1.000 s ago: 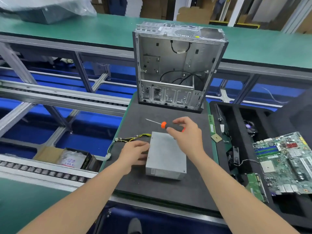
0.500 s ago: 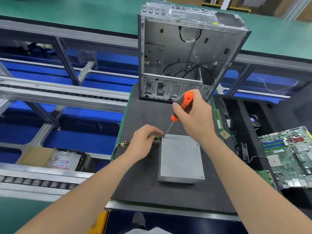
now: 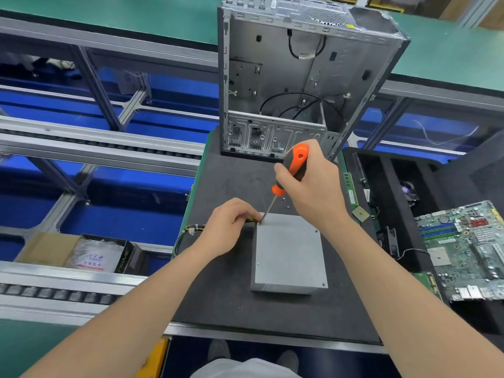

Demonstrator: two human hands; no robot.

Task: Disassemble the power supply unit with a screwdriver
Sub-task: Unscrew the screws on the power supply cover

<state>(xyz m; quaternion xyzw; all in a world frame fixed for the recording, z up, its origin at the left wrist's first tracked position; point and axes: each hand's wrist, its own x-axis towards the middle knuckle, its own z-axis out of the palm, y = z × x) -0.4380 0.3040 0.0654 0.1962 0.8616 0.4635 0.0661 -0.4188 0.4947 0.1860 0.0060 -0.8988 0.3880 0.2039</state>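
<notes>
A grey metal power supply unit (image 3: 289,255) lies flat on the black foam mat (image 3: 223,301). Its yellow and black cable bundle (image 3: 188,231) trails off to the left. My right hand (image 3: 313,186) grips the orange and black screwdriver (image 3: 293,166), held steeply with its tip on a screw at the unit's far left corner. My left hand (image 3: 229,227) rests at that same corner, fingers curled against the unit's edge and the cables beside the tip.
An empty open computer case (image 3: 302,77) stands upright at the mat's far edge. Two loose screws (image 3: 285,202) lie on the mat behind the unit. A black tray on the right holds a motherboard (image 3: 469,249) and small parts. Conveyor rails run on the left.
The screwdriver went from lying level in my right hand to standing steeply with its tip on the corner screw. My left hand moved from the unit's left side to that far corner.
</notes>
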